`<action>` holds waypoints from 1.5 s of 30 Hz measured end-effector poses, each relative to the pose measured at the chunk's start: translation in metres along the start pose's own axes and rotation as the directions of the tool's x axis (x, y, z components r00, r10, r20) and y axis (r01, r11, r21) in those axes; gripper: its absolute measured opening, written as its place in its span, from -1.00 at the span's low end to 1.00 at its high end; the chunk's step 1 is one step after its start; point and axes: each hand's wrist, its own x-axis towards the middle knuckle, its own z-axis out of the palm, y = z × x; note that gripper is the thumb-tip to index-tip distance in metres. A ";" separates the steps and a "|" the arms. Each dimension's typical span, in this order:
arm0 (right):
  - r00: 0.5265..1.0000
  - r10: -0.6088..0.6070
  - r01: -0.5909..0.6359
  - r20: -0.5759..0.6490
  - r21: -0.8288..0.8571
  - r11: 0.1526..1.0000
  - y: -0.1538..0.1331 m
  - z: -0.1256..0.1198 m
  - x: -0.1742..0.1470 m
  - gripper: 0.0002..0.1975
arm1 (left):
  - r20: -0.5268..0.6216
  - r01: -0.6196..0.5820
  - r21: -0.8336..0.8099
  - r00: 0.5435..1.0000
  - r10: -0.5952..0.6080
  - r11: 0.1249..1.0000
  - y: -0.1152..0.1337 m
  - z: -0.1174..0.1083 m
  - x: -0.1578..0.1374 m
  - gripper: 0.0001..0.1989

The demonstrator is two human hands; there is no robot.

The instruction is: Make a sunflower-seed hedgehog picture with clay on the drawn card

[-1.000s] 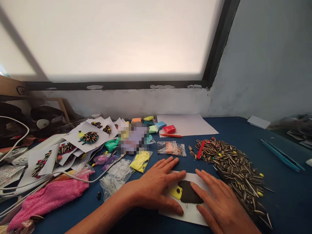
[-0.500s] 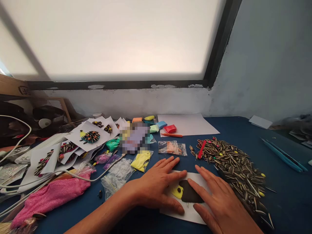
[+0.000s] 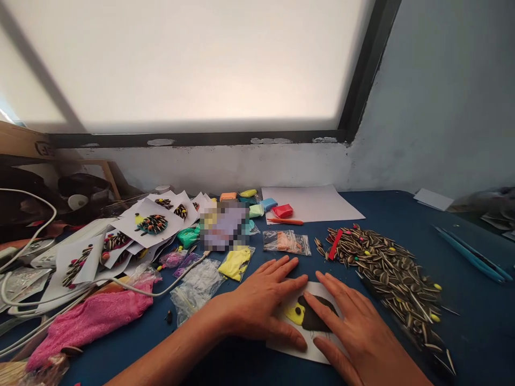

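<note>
A white paper card (image 3: 292, 355) lies at the front of the table, bearing a flat black clay shape (image 3: 311, 320) joined to a yellow clay piece (image 3: 293, 315) with a small black dot. My left hand (image 3: 267, 303) lies over the card's left side, fingers spread and empty. On the card's right side rests my right hand (image 3: 354, 327), also spread, its index fingertip over the black clay and hiding part of it. Thin drawn lines show just below the black shape.
To the right lies a heap of striped sunflower seeds (image 3: 390, 273), with blue tweezers (image 3: 472, 257) beyond. Bagged yellow clay (image 3: 236, 264) and orange clay (image 3: 286, 242) lie ahead. Finished seed pictures (image 3: 153, 222), a pink cloth (image 3: 92, 321) and a white cable (image 3: 161, 294) crowd the left.
My right hand has shifted slightly left across the card, covering more of the black clay. The left hand stays nearly in place, and the view has moved a little.
</note>
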 end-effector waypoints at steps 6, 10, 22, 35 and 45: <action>0.994 -0.086 0.081 -0.064 -0.088 0.993 -0.006 -0.009 -0.008 -0.57 | -0.017 -0.002 -0.003 1.000 0.002 1.000 -0.002 0.002 0.000 -0.02; 0.989 -0.130 0.121 -0.068 -0.121 0.985 -0.009 -0.013 -0.008 -0.59 | -0.022 0.000 0.003 1.000 0.000 1.000 -0.002 0.003 -0.001 -0.02; 0.981 -0.189 0.184 -0.047 -0.093 0.979 -0.012 -0.012 -0.006 -0.65 | -0.008 0.026 0.014 1.000 -0.026 1.000 0.001 0.002 0.000 -0.03; 0.984 -0.161 0.164 -0.079 0.022 0.986 -0.009 -0.009 -0.010 -0.66 | -0.023 0.021 -0.015 1.000 -0.022 1.000 -0.001 0.003 -0.001 -0.04; 0.994 -0.084 0.090 -0.075 0.072 0.993 -0.008 -0.017 -0.012 -0.72 | -0.004 0.044 -0.032 0.999 -0.044 0.999 0.000 0.002 0.000 -0.07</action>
